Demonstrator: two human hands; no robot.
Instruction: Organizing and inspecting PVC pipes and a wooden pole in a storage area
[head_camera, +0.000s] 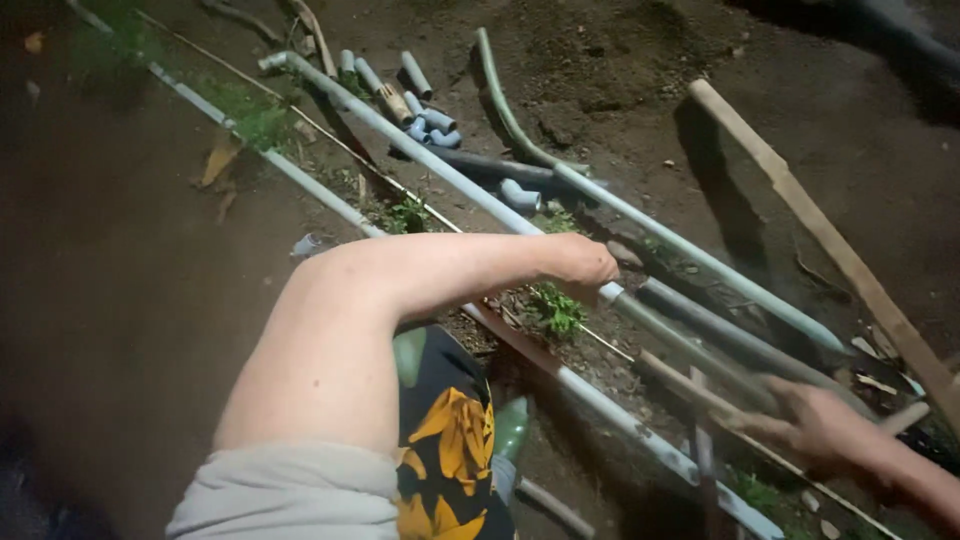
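My left hand (585, 262) reaches across my body and is closed over a long pale grey pipe (430, 160) that lies slantwise on the dirt. My right hand (815, 425) is blurred at the lower right, fingers pointing left. It is close to the same pipe's far stretch and to a thin brown stick (690, 385). A thin dark upright piece (700, 445) stands just left of that hand; whether the hand grips anything is unclear. My shirt with yellow flowers (450, 440) fills the bottom centre.
A second white pipe (620, 420) runs parallel nearer me. A curved greenish pipe (700, 255), a dark pipe (720, 330) and a long wooden plank (820, 230) lie to the right. Several short pipe offcuts (425, 120) are heaped at the top. Weeds (558, 310) grow between the pipes.
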